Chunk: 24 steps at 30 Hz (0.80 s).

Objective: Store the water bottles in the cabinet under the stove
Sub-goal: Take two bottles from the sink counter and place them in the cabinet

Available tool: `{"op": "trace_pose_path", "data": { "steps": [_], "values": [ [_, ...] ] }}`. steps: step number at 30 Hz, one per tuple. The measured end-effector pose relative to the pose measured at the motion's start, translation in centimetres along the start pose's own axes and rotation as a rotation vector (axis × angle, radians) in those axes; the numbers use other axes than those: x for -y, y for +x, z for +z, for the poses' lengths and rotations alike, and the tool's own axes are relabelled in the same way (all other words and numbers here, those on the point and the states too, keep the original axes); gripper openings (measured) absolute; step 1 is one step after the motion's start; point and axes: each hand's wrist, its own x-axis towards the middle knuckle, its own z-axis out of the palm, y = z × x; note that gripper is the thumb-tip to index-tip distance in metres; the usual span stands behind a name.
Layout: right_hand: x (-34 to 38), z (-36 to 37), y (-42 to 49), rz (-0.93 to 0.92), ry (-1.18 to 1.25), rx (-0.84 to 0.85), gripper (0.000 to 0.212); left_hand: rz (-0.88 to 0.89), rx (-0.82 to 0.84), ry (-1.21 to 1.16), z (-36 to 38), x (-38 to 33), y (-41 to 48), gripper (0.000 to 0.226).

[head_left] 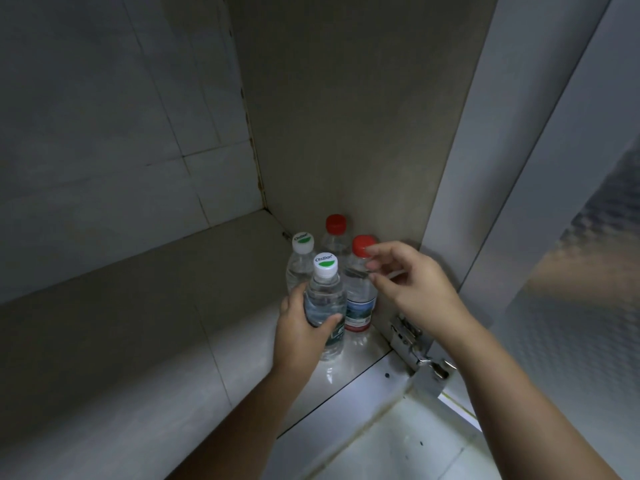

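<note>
Several clear water bottles stand upright in the cabinet's back right corner. My left hand [304,327] grips the front white-capped bottle [325,299] around its middle, its base on the cabinet floor [173,306]. Behind it stands a second white-capped bottle [300,258]. A red-capped bottle [358,292] with a blue and red label is beside it, and another red-capped bottle [335,233] stands at the back. My right hand [412,282] hovers with loosely spread fingers at the near red cap, fingertips just touching or next to it.
The cabinet's right side wall [346,116] rises behind the bottles, the tiled back wall [104,133] to the left. A metal door hinge [415,348] sits at the front right corner. The open door [571,237] stands at the right. The left of the floor holds nothing.
</note>
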Motion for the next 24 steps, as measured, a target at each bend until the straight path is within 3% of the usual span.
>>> {"op": "trace_pose_path", "data": {
  "steps": [9, 15, 21, 24],
  "values": [
    [-0.5, 0.9, 0.2, -0.002, -0.06, 0.01, 0.033, 0.013, 0.025, 0.067, -0.2, -0.1, 0.0, 0.067],
    [-0.7, 1.2, 0.2, -0.056, -0.15, -0.015, 0.028, -0.016, 0.063, 0.211, -0.8, 0.4, -0.2, 0.084],
    [-0.4, 1.3, -1.2, -0.116, -0.276, -0.073, 0.026, 0.158, -0.07, 0.441, -4.7, -1.3, -1.7, 0.055],
    [1.0, 1.0, -2.9, -0.067, -0.379, -0.066, 0.024, 0.278, -0.137, 0.571, -7.0, -4.1, -2.6, 0.053]
  ]
}}
